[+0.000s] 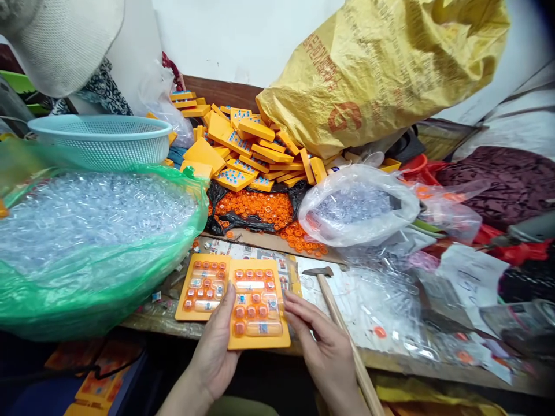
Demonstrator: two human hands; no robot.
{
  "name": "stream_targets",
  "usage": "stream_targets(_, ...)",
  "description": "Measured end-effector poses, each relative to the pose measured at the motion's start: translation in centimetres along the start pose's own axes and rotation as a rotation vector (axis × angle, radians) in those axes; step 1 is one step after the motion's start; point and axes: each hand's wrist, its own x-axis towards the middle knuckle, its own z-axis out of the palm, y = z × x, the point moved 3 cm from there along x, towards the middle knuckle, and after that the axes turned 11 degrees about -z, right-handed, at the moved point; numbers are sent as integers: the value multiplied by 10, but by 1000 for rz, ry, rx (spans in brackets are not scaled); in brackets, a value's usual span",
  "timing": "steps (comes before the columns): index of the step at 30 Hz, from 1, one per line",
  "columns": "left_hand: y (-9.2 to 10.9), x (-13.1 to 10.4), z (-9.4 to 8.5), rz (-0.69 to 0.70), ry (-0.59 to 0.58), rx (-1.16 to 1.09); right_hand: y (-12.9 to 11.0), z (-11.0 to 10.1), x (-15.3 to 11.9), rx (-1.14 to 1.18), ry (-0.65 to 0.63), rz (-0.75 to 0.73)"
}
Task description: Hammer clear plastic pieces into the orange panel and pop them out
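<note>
An orange plastic board (259, 303) set with clear round and long pieces over orange discs is tilted up at the table's front edge. My left hand (217, 349) grips its left side, thumb lying along the front face. At the right edge, the bent fingers of my right hand (323, 346) close against the board; their tips are partly hidden. A second, similar board (202, 289) lies just behind and to the left, partly covered by the first. Beside my right hand rests a hammer (332, 297) with a long wooden handle.
Left stands a green bag (130, 271) full of clear plastic pieces, with a blue basket (99, 124) behind. Further back are piled orange boards (243, 147), orange rings (255, 208), a white bag (359, 231) of clear pieces and a large yellow sack (381, 75).
</note>
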Motion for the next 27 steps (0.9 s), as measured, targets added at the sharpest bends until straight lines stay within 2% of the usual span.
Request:
stream_targets(4,4,1,-1,18,-15,12,9,1,2,229,52,296)
stream_targets(6,4,0,0,22,-10,12,9,-1,8,295,68,353)
stream_targets(8,2,0,2,8,-29,7,2,-2,17,257,53,256)
stream_targets(10,-2,0,5,-13,-67,3,-12,1,26,177,-12,56)
stream_targets(12,-4,-1,6,-14,-84,-2,-24,9,32,136,-88,-125)
stream_targets(14,-5,-2,6,2,-73,-7,-30,17,34,122,-122,-232)
stream_targets(19,-2,-4,6,56,-93,17,-30,30,34,66,-137,-305)
stream_targets(22,0,-6,5,89,-88,36,-33,32,35,15,-194,-337)
stream_targets(25,0,-9,5,106,-85,51,-35,33,33,-80,-254,-326)
stream_targets(27,0,-11,7,113,-95,70,-33,33,32,-146,-244,-281)
